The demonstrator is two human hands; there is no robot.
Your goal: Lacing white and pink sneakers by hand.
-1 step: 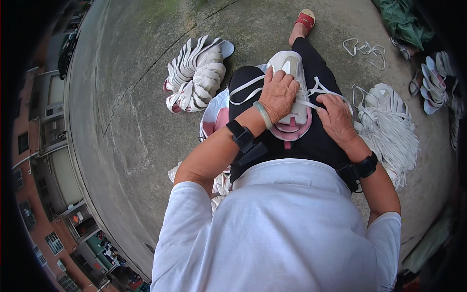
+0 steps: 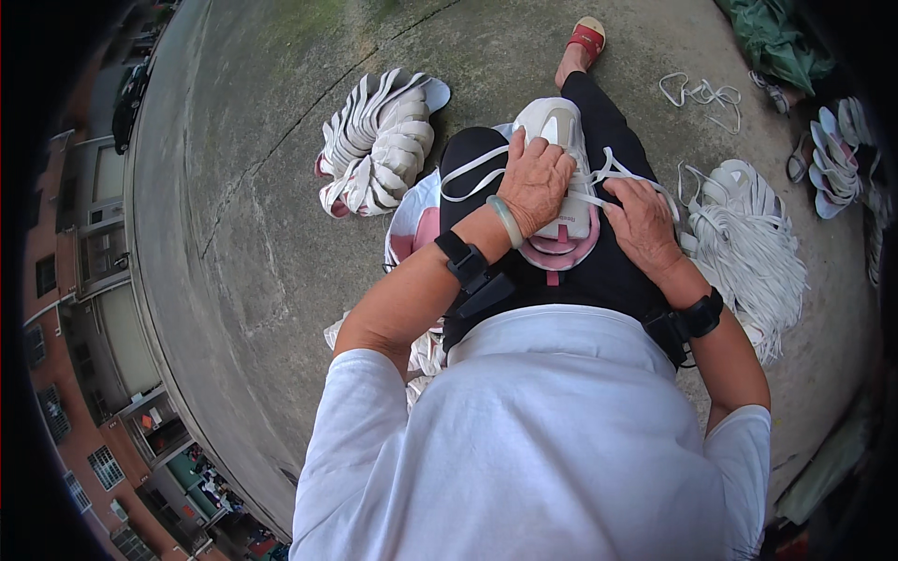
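Observation:
A white and beige shoe upper [image 2: 547, 117] with a pink-lined collar rests across my lap, toe pointing away from me. My left hand [image 2: 538, 182] lies over its lacing area, with curled fingers gripping the upper; the fingertips are partly hidden. A white shoelace [image 2: 475, 178] loops out to the left of this hand, and more lace runs out on the right. Beside the upper's right edge, my right hand [image 2: 643, 220] has its thumb and fingers closed on the lace. Under the upper, at my left thigh, part of another white and pink piece [image 2: 412, 220] shows.
A curved stack of white shoe uppers [image 2: 379, 140] sits on the concrete at the left. To the right, a thick bundle of white laces [image 2: 753, 257] hangs over a shoe upper. Loose laces [image 2: 702, 93], more uppers [image 2: 834, 168] and green sheeting [image 2: 776, 42] lie farther right.
My right hand has shifted very slightly left, toward the shoe upper. My left hand and the upper look unmoved.

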